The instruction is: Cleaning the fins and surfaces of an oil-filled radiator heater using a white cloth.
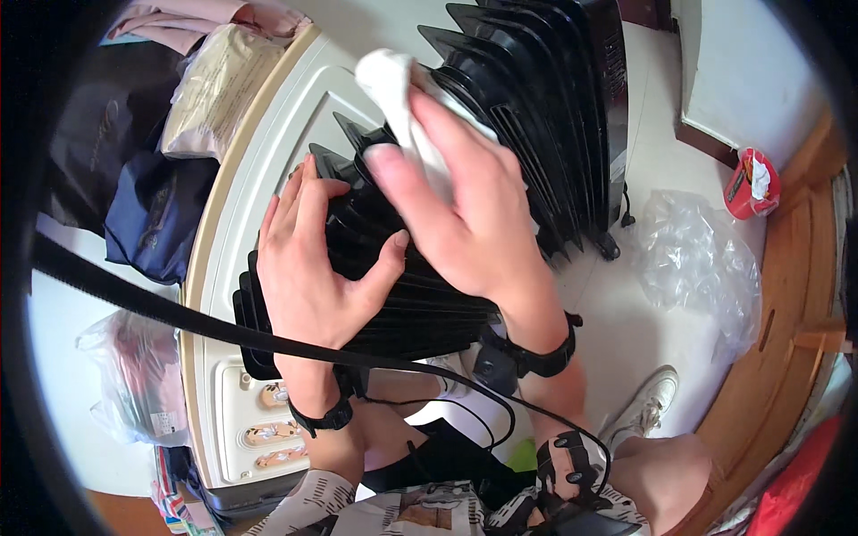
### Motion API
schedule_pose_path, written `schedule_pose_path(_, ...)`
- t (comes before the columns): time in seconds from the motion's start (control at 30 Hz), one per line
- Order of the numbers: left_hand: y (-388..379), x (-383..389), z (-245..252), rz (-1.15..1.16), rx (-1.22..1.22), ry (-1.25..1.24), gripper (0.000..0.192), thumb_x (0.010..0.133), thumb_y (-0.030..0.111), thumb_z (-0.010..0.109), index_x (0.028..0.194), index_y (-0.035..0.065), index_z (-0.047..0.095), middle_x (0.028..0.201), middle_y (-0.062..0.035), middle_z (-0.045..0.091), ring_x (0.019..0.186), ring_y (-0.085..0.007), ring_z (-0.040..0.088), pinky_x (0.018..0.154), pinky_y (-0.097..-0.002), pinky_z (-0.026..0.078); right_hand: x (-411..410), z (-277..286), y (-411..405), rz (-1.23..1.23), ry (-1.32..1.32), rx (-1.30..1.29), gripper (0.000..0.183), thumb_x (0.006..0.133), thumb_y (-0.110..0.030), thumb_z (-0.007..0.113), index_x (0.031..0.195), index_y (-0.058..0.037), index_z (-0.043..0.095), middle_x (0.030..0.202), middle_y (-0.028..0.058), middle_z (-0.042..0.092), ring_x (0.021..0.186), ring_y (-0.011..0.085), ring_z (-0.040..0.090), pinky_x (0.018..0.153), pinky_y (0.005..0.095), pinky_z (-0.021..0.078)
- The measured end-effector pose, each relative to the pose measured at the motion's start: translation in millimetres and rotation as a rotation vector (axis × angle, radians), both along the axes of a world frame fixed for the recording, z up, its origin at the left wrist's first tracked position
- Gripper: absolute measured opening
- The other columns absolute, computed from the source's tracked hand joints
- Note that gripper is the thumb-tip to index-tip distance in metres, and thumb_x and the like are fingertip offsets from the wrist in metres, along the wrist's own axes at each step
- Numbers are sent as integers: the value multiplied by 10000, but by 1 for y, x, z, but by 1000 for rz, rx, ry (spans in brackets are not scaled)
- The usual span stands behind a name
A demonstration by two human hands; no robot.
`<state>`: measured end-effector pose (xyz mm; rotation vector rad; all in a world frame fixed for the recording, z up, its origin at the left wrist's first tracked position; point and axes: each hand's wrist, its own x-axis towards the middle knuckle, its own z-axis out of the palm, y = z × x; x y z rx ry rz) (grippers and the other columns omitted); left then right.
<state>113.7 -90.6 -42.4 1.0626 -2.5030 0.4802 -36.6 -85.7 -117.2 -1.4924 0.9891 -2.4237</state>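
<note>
A black oil-filled radiator [536,114] with many thin fins stands before me. My right hand [462,208] grips a folded white cloth [389,74] and holds it against the upper edges of the fins. The thumb and fingers look slightly blurred. Left of it, my left hand [315,254] lies over the near fins, its thumb and fingers spread apart. One fingertip seems to touch a pointed fin tip; firm contact elsewhere cannot be made out. Both wrists wear black straps with small devices.
A cream panel [231,228] borders the radiator on the left, beside dark bags [114,127] and plastic-wrapped packages [218,94]. At right, a clear plastic bag [697,261] and a red bin [752,184] sit on the floor. A black strap [221,328] crosses the view.
</note>
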Motion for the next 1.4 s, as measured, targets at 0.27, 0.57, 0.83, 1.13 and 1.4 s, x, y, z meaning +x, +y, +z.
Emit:
schedule_pose_path(0.27,7,-2,4,47,27,28,546,688,376,770,1055,14,593,1307,-300,575,1282,-414,515,1095,-522,355,-5,-74,49,132,-305,645,188,968,-105,565,1096,12,639,751,146,575,634,143,535,570,313,406)
schedule_pose_path(0.57,6,-3,4,-28,-80,-34,832,706,339,762,1369,-71,471,1097,-169,659,1119,-370,591,1030,-434,415,-32,11,76,-456,-716,-250,430,892,-95,618,1288,54,545,1086,209,661,963,319,658,827,400,540)
schedule_pose_path(0.83,10,5,6,50,-55,-69,906,721,390,745,1441,-43,406,1122,-159,655,1245,-361,545,1116,-499,334,-25,2,-1,-162,-70,237,357,916,-177,647,1207,29,629,1006,216,707,876,340,710,773,352,539)
schedule_pose_path(1.13,9,-1,4,49,-44,-46,924,713,388,747,1433,-70,393,1114,-160,650,1241,-369,547,1113,-511,336,-32,-41,20,138,-270,282,396,902,-148,662,1216,85,598,1022,162,705,915,154,645,835,295,499)
schedule_pose_path(1.4,8,3,5,71,-50,-72,905,726,397,743,1420,-74,402,1115,-163,650,1242,-381,543,1109,-514,347,-43,29,-7,239,52,292,550,892,-212,690,1324,85,522,1250,248,633,1168,297,639,960,368,482)
